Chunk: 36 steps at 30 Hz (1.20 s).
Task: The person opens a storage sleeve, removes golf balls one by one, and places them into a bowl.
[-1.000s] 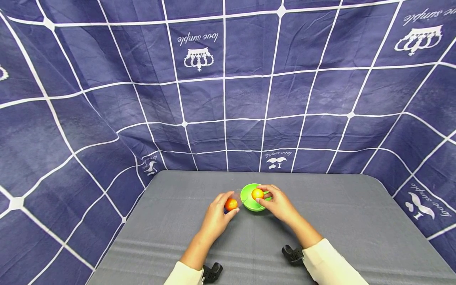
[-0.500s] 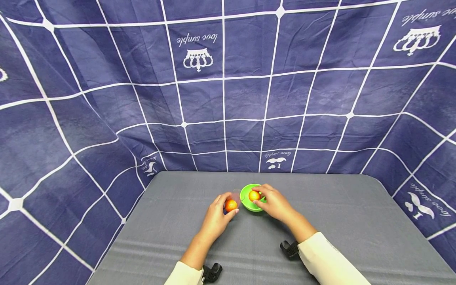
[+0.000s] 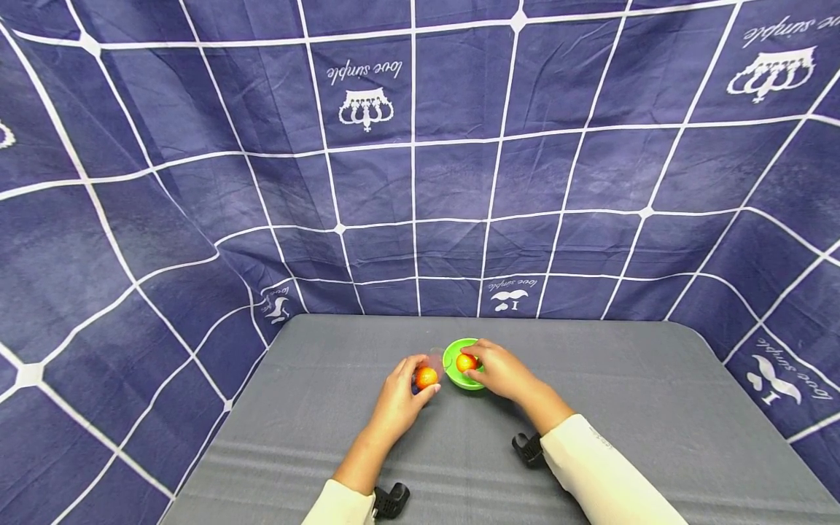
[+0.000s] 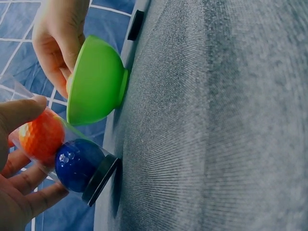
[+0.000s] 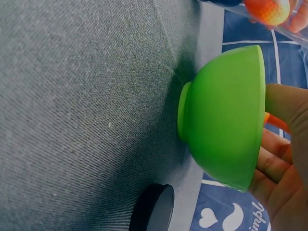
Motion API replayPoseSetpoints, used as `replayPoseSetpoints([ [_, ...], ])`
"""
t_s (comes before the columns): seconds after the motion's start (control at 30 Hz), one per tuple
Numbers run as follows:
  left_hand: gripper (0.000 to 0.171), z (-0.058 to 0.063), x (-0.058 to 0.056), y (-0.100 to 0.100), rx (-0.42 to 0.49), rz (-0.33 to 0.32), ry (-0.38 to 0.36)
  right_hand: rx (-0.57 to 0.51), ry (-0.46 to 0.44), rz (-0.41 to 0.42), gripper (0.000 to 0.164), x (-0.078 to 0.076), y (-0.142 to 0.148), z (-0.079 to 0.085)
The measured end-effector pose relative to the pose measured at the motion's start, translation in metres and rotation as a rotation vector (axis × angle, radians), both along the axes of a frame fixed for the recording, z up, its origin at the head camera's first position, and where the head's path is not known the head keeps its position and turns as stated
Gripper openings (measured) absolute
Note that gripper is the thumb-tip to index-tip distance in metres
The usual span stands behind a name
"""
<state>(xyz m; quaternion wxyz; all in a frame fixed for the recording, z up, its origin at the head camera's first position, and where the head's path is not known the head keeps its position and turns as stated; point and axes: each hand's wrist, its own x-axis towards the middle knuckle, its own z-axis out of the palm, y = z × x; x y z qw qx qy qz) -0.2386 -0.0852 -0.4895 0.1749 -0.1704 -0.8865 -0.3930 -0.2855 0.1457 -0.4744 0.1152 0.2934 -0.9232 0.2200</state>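
Toward the far edge of the grey surface (image 3: 656, 408), about midway between its left and right edges, a green bowl (image 5: 224, 120) was seated upright on its foot. At the bowl's mouth an orange ball (image 3: 466, 363) was held by the right hand (image 3: 504, 370), whose thumb and fingers were clamped on it; whether the ball was touching the inside of the bowl could not be told. Just beside the bowl, on the side of the surface's left edge, a clear tube (image 4: 57, 144) was gripped by the left hand (image 3: 397, 396), its thumb and fingers closed round it from opposite sides. Inside the tube, a second orange ball (image 4: 42, 134) was stacked above a blue ball (image 4: 79, 164), and the lower end was capped by a black base (image 4: 102, 179), seen tilted; its contact with the surface could not be made out. On the side of the right edge, a black disc (image 5: 156, 209) was shown near the bowl. Cream sleeves (image 3: 613, 474) were worn on both arms. Beyond the far edge, a blue cloth (image 3: 459, 182) patterned with white lines was spread.
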Motion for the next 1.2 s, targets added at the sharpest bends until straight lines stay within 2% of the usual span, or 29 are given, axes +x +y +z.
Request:
replayPoseSetpoints([
  [0.17, 0.051, -0.0001, -0.0003, 0.0, 0.002, -0.003, 0.003, 0.018, -0.025, -0.004, 0.039, -0.0035, -0.0018, 0.0],
  [0.4, 0.051, -0.0011, -0.0006, 0.0003, -0.001, -0.003, 0.002, 0.004, -0.069, 0.018, 0.025, -0.0061, -0.0035, 0.0009],
  [0.87, 0.051, -0.0013, 0.0, 0.0008, 0.01, 0.001, -0.008, 0.055, -0.025, 0.007, 0.027, -0.0045, -0.0053, -0.0006],
  [1.2, 0.051, -0.001, 0.0026, 0.0015, 0.02, 0.026, -0.013, -0.014, -0.03, -0.002, 0.032, -0.0016, -0.005, -0.0032],
])
